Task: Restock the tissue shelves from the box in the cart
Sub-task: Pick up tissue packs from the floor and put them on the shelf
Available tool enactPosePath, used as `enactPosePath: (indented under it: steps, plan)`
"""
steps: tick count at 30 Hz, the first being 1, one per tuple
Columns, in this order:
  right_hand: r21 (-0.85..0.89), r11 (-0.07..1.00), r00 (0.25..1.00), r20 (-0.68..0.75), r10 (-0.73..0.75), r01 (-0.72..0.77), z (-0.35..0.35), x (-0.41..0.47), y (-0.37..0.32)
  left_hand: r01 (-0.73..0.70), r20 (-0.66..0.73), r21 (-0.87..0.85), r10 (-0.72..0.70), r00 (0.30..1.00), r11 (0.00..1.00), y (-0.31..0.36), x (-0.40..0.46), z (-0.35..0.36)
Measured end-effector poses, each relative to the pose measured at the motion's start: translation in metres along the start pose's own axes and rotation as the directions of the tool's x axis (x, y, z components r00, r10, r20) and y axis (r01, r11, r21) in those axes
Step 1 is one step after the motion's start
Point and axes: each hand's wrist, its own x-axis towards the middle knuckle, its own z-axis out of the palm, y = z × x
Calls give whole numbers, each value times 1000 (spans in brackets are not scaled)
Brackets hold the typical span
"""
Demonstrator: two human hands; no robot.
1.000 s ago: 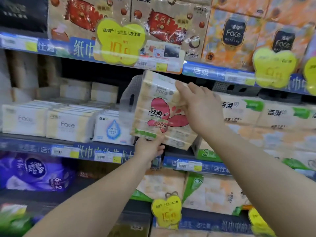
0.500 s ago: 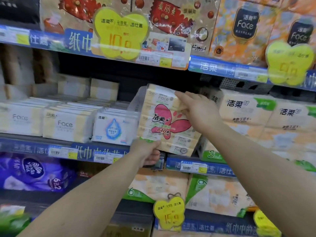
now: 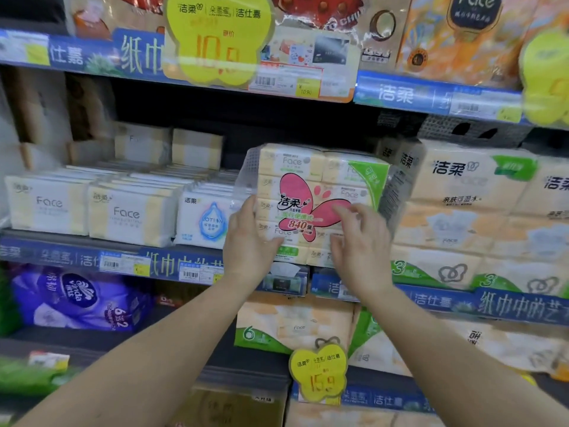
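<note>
Both hands meet the tissue multipack [image 3: 320,198] on the middle shelf [image 3: 172,263]. Left hand [image 3: 246,241] presses its lower left front with straight fingers; right hand [image 3: 358,241] spreads loosely over the lower right front, fingers relaxed. It stands upright at the shelf's front edge, between the Lotion tissue pack [image 3: 206,217] and the stacked orange packs [image 3: 474,211].

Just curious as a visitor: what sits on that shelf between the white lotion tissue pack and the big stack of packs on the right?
In the head view, the tissue pack with the pink butterfly label, with the left hand and right hand on its front.
</note>
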Motion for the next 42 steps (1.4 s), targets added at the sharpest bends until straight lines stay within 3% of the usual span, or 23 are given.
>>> enactPosePath:
  steps: [4, 13, 17, 25, 31, 36, 39, 42]
  plan:
    - [60, 994, 985, 153, 77, -87, 7, -30, 7, 8, 40, -11, -7, 999, 1000, 5, 2, 12]
    - [-33, 992, 923, 366, 122, -118, 16, -28, 8, -13, 122, 26, 10, 993, 1000, 7, 11, 24]
    - [-38, 984, 865, 471, 174, -177, 14, -35, 13, -61, 179, 137, 36, 983, 989, 6, 9, 25]
    - [0, 981, 743, 653, 146, -192, 19, -20, 17, -58, 136, 204, 30, 990, 977, 2, 14, 27]
    - [-48, 985, 695, 703, 150, -163, 18, -18, 18, -64, 132, 220, 36, 991, 973, 1, 14, 32]
    - [-57, 989, 726, 674, 139, -136, 14, -20, 16, -160, 98, 179, 144, 985, 971, -3, 7, 34]
    - [-62, 990, 740, 658, 135, -126, 15, -23, 16, -270, 249, 255, 207, 946, 928, -3, 7, 40]
    - [-58, 988, 731, 666, 146, -144, 15, -22, 16, -195, 298, 213, 127, 946, 957, -1, 12, 39]
